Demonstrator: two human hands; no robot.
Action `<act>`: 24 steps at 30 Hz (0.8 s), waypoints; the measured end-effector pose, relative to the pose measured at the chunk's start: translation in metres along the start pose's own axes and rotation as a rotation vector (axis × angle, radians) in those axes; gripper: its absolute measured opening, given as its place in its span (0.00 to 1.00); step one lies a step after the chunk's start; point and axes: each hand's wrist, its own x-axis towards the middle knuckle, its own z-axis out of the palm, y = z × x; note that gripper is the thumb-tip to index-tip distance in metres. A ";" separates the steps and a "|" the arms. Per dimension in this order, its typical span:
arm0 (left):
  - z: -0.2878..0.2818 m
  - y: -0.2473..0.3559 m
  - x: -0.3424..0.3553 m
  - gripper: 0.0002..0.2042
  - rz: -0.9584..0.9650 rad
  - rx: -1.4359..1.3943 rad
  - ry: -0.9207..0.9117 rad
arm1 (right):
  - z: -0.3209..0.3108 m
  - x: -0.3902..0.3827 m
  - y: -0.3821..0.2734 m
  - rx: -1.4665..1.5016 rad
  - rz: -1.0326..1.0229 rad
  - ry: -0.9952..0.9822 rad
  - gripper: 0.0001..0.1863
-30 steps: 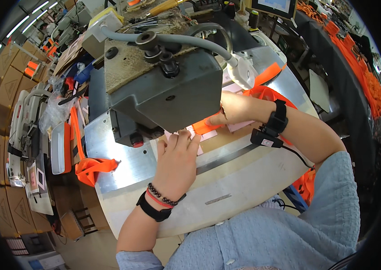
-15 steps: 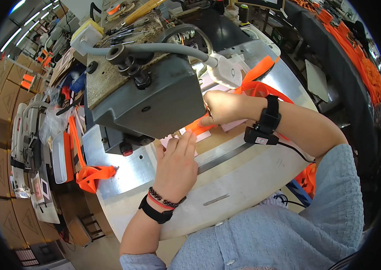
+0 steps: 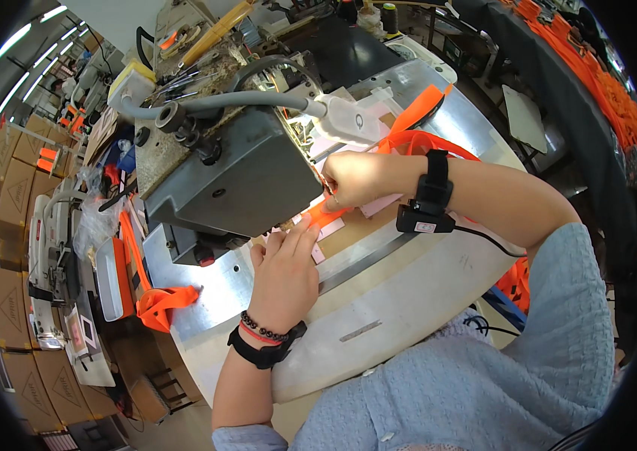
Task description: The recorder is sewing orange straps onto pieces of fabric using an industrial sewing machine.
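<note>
An orange strap [image 3: 326, 213] lies on the work plate beside the grey sewing machine head [image 3: 239, 177]. My left hand [image 3: 286, 279] rests on the plate with its fingers stretched out, their tips at the strap's near end and on pale pink pieces [image 3: 331, 228]. From the right, my right hand [image 3: 360, 179] reaches in close to the machine head, fingers curled down onto the strap. Some of its fingertips are hidden behind the head. More orange strap [image 3: 439, 141] loops behind my right wrist. The needle area is hidden by the machine.
A lit white lamp [image 3: 352, 120] on a grey flexible neck hangs over the plate. Left of the machine, an orange strap bundle [image 3: 164, 307] lies by a white-and-orange tray [image 3: 114, 278]. Cartons [image 3: 21, 301] stand far left; orange material [image 3: 589, 75] covers a dark table at right.
The whole view has shifted a little, so the machine sits slightly further left. Both hands keep nearly the same places at the strap and machine head.
</note>
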 end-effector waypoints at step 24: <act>0.006 0.005 -0.002 0.30 -0.003 0.107 0.040 | -0.062 -0.161 0.087 -0.224 0.137 0.419 0.53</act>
